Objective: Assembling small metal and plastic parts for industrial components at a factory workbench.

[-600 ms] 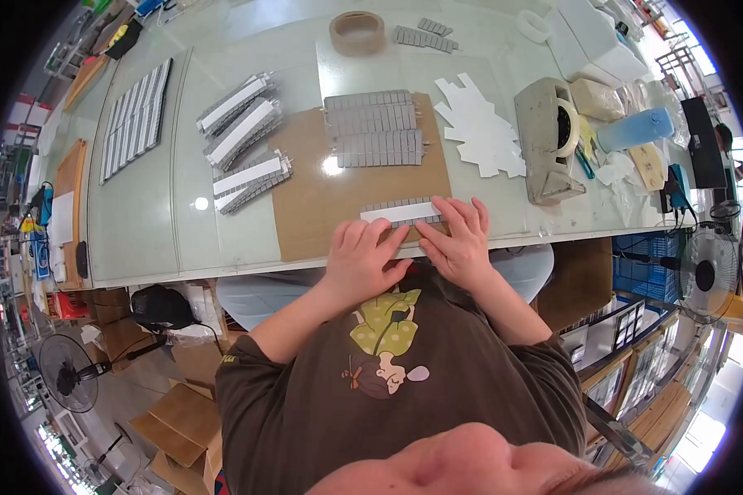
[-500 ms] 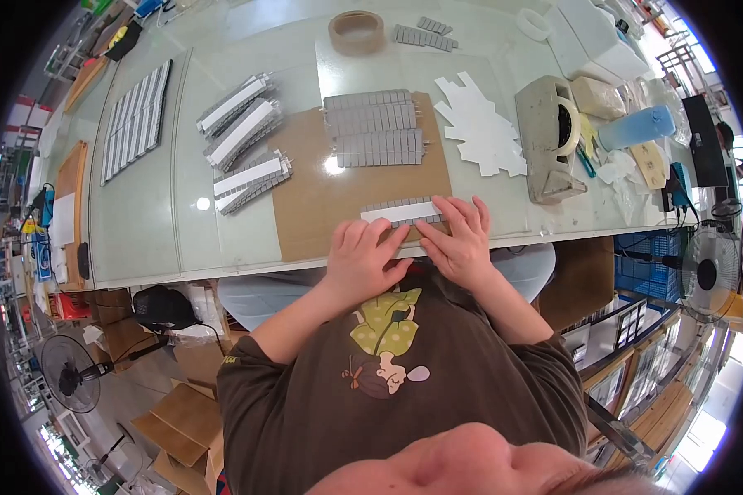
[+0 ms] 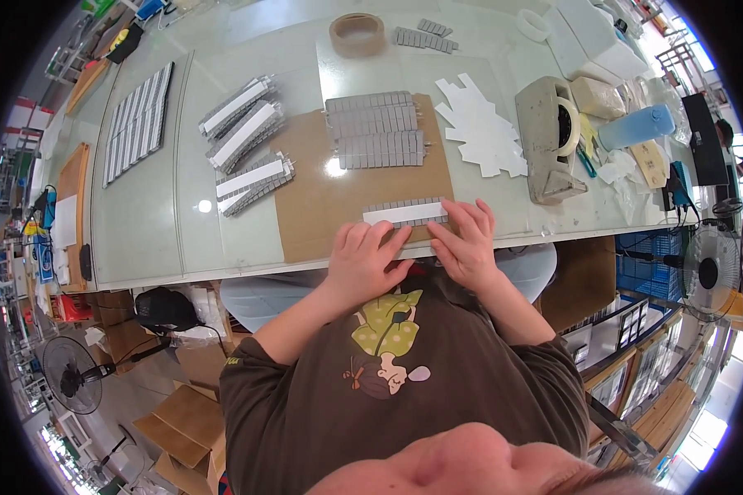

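Note:
A grey slatted strip (image 3: 380, 205) lies crosswise near the table's front edge, a long white strip (image 3: 404, 214) along its top. My left hand (image 3: 362, 252) rests its fingertips on the left part of the near edge, the thumb spread away and nothing between thumb and index finger. At the right end, my right hand (image 3: 466, 247) has its thumb at the near edge and its index finger over the top, closed around the slatted strip. Brown cardboard (image 3: 322, 223) lies underneath. Several bare grey slatted strips (image 3: 380, 148) lie further back on it.
Grey slatted pieces with white strips (image 3: 248, 136) lie to the left, beyond them a striped panel (image 3: 140, 124). White strips (image 3: 479, 128) are fanned out at right, beside a tape dispenser (image 3: 545, 140). A tape roll (image 3: 357, 35) and blue bottle (image 3: 640, 125) stand further off.
My right thumb and fingers have shifted slightly right along the strip, uncovering more of the white strip's right end. The left hand keeps nearly the same place at the near edge.

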A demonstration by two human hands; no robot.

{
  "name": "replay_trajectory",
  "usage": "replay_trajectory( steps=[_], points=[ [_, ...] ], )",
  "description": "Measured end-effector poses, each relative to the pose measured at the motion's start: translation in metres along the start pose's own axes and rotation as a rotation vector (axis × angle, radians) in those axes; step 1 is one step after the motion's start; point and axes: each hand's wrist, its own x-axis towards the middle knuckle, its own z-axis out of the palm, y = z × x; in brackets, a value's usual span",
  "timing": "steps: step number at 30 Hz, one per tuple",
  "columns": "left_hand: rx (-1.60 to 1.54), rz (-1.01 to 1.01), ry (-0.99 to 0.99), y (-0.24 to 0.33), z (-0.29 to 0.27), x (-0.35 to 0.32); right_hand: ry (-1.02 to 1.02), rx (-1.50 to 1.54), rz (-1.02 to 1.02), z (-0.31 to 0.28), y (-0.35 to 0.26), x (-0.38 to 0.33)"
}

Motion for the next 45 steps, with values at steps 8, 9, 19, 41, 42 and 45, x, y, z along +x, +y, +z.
replay_trajectory(
  steps=[8,9,19,41,42,45],
  points=[
    [-0.085,0.085,0.093,-0.009,0.000,-0.012,0.646,-0.463,0.238,-0.077,0.098,-0.001],
    [-0.086,0.087,0.093,-0.009,0.001,-0.011,0.705,-0.528,0.309,-0.092,0.113,0.003],
    [-0.106,0.121,0.155,-0.008,0.003,-0.010,0.167,0.595,1.133,-0.128,0.182,0.032],
    [-0.555,-0.007,0.055,0.006,-0.036,0.018,-0.418,0.301,0.091,-0.032,-0.027,-0.012],
    [-0.590,-0.122,-0.215,0.009,-0.046,0.020,-0.406,0.324,0.016,-0.022,-0.034,-0.008],
    [-0.512,-0.197,-0.488,0.002,-0.052,0.009,-0.377,0.316,-0.090,-0.006,-0.038,-0.001]
  ],
)
